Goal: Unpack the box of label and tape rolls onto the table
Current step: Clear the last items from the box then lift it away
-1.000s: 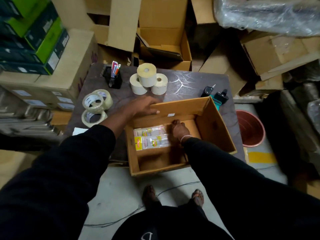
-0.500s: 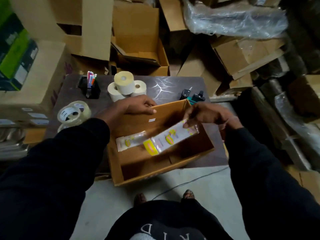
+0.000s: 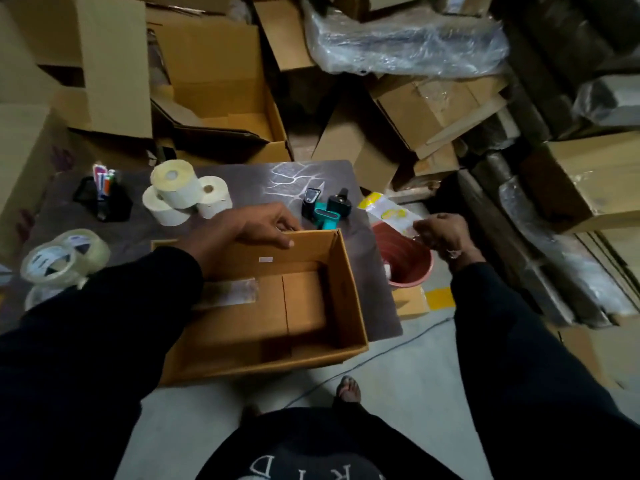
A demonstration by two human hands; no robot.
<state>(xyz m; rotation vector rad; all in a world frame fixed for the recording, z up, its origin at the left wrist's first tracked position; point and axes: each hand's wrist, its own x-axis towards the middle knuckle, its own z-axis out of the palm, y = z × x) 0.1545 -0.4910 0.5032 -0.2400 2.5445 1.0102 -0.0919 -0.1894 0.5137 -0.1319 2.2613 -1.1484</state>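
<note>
An open cardboard box [image 3: 346, 299] sits at the front edge of the dark table [image 3: 249, 181]. My left hand [image 3: 256, 225] rests on the box's far wall, fingers over the rim. My right hand [image 3: 441, 237] pinches a clear packet with yellow print [image 3: 388, 211] to the right of the table, above a red bucket [image 3: 412, 268]. One more clear packet [image 3: 232, 292] lies inside the box, partly under my left sleeve. Three cream label rolls [image 3: 183, 192] stand on the table's far side. Clear tape rolls [image 3: 62, 258] are stacked at the left.
A black pen holder [image 3: 104, 195] stands at the table's far left. A teal and black tape dispenser [image 3: 327, 209] lies near the right edge. Cardboard boxes [image 3: 221, 91] and plastic-wrapped bundles [image 3: 408, 39] crowd behind and to the right. A cable [image 3: 381, 355] runs across the floor.
My right hand lifted a yellow-printed packet out of the box and carried it right, past the table edge to above the red bucket. My left hand stayed on the box's wall.
</note>
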